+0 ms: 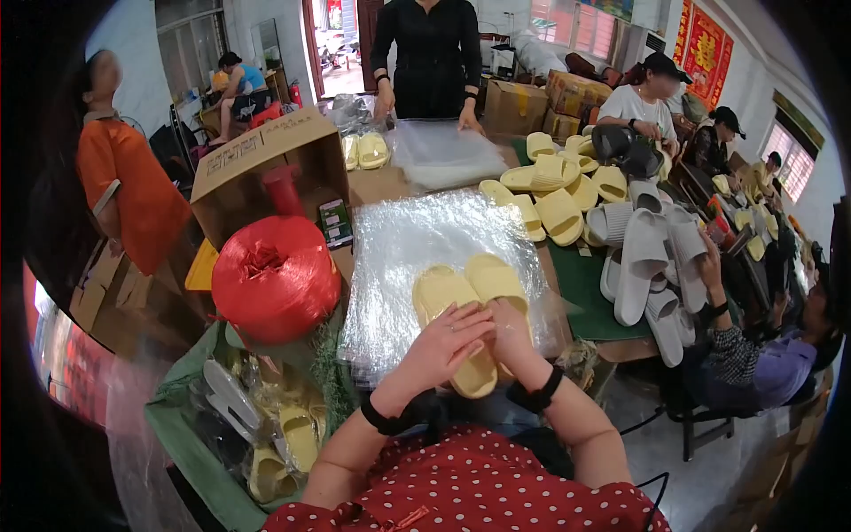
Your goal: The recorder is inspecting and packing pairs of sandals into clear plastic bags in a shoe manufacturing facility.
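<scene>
A pair of pale yellow slippers, the left slipper [439,288] and the right slipper [495,273], lies on a stack of clear plastic bags [390,266]. Shiny film seems to cover the left one, though I cannot be sure. My left hand [450,337] rests across the left slipper, its fingers stretched out and reaching toward my right hand. At the open end of the right slipper, my right hand [511,335] grips it; its fingertips are partly hidden by the slipper and my left hand.
A red roll of plastic twine [277,277] and an open cardboard box [266,160] stand left. Below is a green sack [191,417] of bagged slippers. Loose yellow slippers [560,217] and grey slippers [643,266] are piled right. Across the table, a person in black [428,53] touches more bags.
</scene>
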Demonstrator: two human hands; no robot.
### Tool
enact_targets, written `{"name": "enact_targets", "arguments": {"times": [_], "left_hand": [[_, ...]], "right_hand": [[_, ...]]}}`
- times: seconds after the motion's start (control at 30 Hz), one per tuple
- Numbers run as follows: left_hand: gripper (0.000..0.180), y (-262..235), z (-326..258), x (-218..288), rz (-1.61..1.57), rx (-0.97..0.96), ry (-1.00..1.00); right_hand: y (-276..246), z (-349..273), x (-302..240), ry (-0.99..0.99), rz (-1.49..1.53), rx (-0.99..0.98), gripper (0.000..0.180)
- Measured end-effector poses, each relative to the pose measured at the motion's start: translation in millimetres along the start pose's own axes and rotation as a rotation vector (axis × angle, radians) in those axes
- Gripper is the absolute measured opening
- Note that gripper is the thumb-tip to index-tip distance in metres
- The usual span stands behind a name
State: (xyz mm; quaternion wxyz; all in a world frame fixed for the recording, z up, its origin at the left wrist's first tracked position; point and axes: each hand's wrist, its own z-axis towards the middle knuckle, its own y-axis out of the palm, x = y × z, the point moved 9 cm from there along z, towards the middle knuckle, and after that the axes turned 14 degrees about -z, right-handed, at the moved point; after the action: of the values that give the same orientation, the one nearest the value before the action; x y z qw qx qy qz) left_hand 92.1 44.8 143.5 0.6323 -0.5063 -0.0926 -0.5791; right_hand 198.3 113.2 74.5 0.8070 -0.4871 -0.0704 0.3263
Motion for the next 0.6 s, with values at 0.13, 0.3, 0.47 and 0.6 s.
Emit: {"name": "enact_targets", "arguments": {"times": [0.13, 0.3, 0.47, 0.6], "left_hand": [[0.033, -8, -7, 4, -0.039, 0.0, 0.036], [0.034, -26, -8, 16, 0.06, 0.022, 0.045], [0.036, -45, -23, 8, 0.085, 0.065, 0.021], [0.054, -55, -47, -18, 0.186, 0.19, -0.073]], "right_hand": [[28, 45, 10, 0.209, 0.092, -0.045, 0.016], [80, 100, 24, 0.048, -0.208, 0.059, 0.029], [77, 125, -1, 0.007, -0.389, 0.075, 0.032], [42, 99, 2, 0.309, 0.212, 0.143, 0.029]]}}
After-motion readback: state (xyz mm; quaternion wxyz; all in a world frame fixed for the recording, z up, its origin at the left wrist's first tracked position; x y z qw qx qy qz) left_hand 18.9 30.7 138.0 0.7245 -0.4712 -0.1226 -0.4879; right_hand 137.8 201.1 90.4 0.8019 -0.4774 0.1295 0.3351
